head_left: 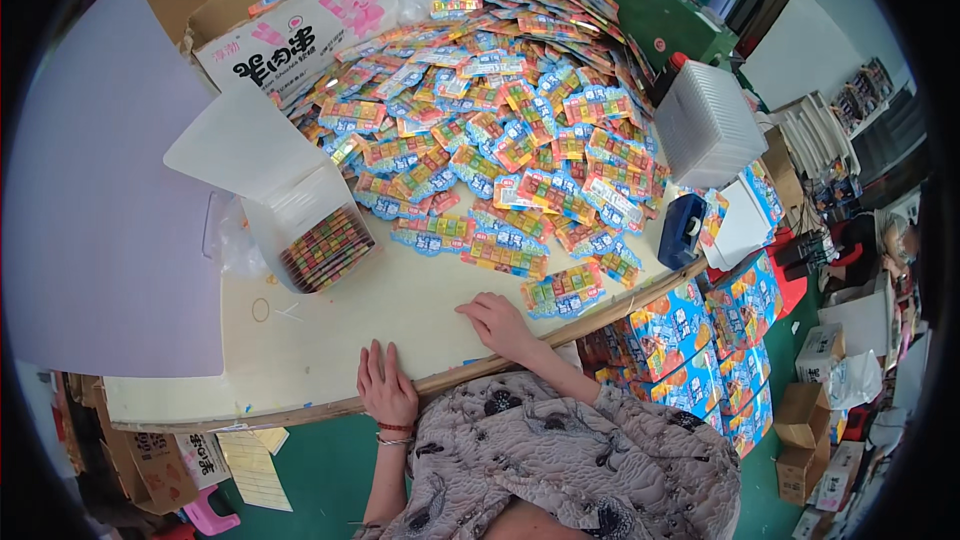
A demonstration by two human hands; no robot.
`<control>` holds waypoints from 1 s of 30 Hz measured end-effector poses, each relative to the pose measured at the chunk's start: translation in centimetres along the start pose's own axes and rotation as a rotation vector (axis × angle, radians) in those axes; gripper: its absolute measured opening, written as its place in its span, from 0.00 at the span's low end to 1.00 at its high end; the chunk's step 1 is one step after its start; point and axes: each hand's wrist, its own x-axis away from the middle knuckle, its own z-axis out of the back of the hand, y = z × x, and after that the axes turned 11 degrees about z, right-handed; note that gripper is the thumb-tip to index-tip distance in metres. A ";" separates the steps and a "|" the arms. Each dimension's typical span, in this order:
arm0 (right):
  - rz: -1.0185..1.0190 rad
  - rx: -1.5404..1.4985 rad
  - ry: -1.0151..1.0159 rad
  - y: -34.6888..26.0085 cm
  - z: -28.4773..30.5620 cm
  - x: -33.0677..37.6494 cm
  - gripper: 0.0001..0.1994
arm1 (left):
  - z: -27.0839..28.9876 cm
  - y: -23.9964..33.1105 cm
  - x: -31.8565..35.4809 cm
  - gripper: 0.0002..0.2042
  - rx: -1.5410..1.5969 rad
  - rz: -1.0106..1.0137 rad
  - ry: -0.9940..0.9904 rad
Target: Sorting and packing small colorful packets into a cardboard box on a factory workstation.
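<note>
In the head view, the left hand (386, 386) lies flat at the near edge of the pale table (330, 340), at about 6 o'clock in the picture, fingers stretched out and slightly spread, holding nothing. A red bracelet (396, 429) circles its wrist. The right hand (497, 323) rests palm down on the table top just to the 1 o'clock side of the left one, fingers loosely curled and empty. Its fingertips point toward 10 o'clock.

The nearest blister card of coloured candy (565, 290) lies just beside the right hand, at its 2 o'clock, apart from the fingers. Beyond it, a big heap of candy cards (510, 110) spreads from the table's middle to 12 o'clock.

At 9 o'clock from the right hand, well apart, stands an open white box (300, 210) with its lid flipped up, filled with rows of coloured candy packs (328, 247). A large cardboard carton (290, 30) sits at 11 o'clock. A white ribbed basket (708, 125) stands at 2 o'clock, with a blue tape dispenser (684, 230) below it near the table's edge. Stacked bright blue-and-orange cartons (690, 340) stand off the table at 4 o'clock.
</note>
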 end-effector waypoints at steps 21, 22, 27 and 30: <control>0.005 -0.030 0.055 0.1 -0.4 0.3 0.09 | -0.5 -0.3 0.3 0.23 -0.003 0.001 -0.018; 0.006 -0.030 0.054 0.1 -0.4 0.2 0.09 | -0.5 -0.4 0.3 0.23 -0.005 0.003 -0.032; 0.000 -0.004 0.031 0.0 0.1 -0.1 0.10 | -0.3 0.0 0.1 0.23 0.013 -0.010 -0.010; 0.023 -0.011 0.070 0.2 -0.6 0.4 0.10 | -0.3 -0.1 0.3 0.23 0.017 -0.009 0.008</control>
